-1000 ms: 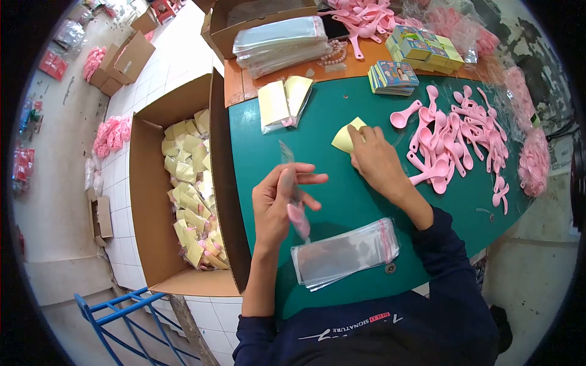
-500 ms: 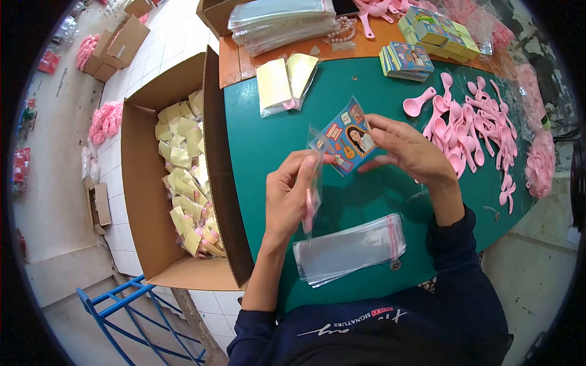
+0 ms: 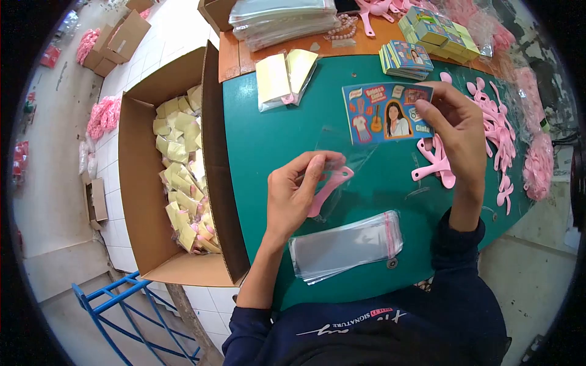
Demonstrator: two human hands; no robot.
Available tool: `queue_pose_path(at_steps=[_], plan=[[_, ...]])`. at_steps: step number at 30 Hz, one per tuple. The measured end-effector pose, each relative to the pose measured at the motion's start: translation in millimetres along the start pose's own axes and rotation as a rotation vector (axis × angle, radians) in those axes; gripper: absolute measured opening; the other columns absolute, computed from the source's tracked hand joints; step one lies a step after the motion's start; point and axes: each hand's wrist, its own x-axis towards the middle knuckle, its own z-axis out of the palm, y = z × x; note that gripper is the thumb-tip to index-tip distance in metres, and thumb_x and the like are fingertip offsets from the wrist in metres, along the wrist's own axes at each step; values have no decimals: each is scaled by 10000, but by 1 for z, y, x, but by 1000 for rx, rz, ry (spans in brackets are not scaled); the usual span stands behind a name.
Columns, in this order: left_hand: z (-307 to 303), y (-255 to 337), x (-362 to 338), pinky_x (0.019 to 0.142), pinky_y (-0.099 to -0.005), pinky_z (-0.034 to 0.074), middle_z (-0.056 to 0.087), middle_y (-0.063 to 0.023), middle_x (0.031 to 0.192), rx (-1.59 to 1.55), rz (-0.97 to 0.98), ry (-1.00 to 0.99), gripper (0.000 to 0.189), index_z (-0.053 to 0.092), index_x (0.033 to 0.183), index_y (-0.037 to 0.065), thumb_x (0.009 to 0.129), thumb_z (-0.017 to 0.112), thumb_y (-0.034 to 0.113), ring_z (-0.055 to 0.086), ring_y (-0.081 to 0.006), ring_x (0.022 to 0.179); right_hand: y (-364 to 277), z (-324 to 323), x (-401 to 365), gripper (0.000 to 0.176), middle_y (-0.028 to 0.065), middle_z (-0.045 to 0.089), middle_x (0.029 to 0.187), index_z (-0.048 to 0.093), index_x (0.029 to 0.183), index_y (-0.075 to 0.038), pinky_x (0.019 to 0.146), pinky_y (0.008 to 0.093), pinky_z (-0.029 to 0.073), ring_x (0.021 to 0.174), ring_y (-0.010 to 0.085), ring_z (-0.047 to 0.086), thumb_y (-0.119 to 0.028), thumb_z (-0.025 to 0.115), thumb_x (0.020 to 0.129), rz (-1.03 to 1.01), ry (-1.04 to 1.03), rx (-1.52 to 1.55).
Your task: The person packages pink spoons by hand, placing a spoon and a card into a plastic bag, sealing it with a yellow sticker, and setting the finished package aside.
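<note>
My left hand (image 3: 293, 194) pinches a clear plastic bag (image 3: 360, 160) with a pink spoon (image 3: 331, 190) inside it; the spoon's handle end points up and its bowl is hidden by my fingers. My right hand (image 3: 458, 131) grips a blue printed card (image 3: 384, 114) by its right edge, picture side up, above and to the right of the bag. Card and bag are apart. Below my hands lies a stack of clear plastic bags (image 3: 345, 244). Loose pink spoons (image 3: 438, 166) lie behind and under my right hand.
Two filled packets (image 3: 274, 82) lie at the table's back left. A card stack (image 3: 406, 60) and bundled cards (image 3: 439, 33) sit at the back right. Left of the green table (image 3: 262, 140), a cardboard box (image 3: 143, 201) holds many packets. A blue metal frame (image 3: 116, 299) stands lower left.
My right hand has moved up and right with the card, drawing it away from the bag. The card now lies flatter to view, and the bag in my left hand has turned, showing the spoon.
</note>
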Motion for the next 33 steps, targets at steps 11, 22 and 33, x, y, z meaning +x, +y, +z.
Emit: queue_pose_path(at_steps=[11,22,33], plan=[[5,4,1,715,-261,522,673,-122,891,-76,-33,-148,281,623,1025,-36,974,439,169,648,-147,805,-21,-1,-12,168,54,635,835,677,930,-31,576,225,463,738,100,592,35,595,799,-336,-92,-318],[2,5,0,744,-277,533,670,-119,884,-64,-30,-158,265,627,1013,-51,966,450,141,654,-156,810,-24,-3,-17,161,92,623,827,656,914,-11,613,269,467,723,173,604,45,590,778,-333,-177,-339],[7,8,-7,634,-257,498,681,-110,771,84,60,-264,257,621,1089,24,909,564,198,659,-122,710,-18,12,-15,195,103,558,716,534,794,-8,573,311,440,635,214,560,-97,691,718,-137,-675,-395]])
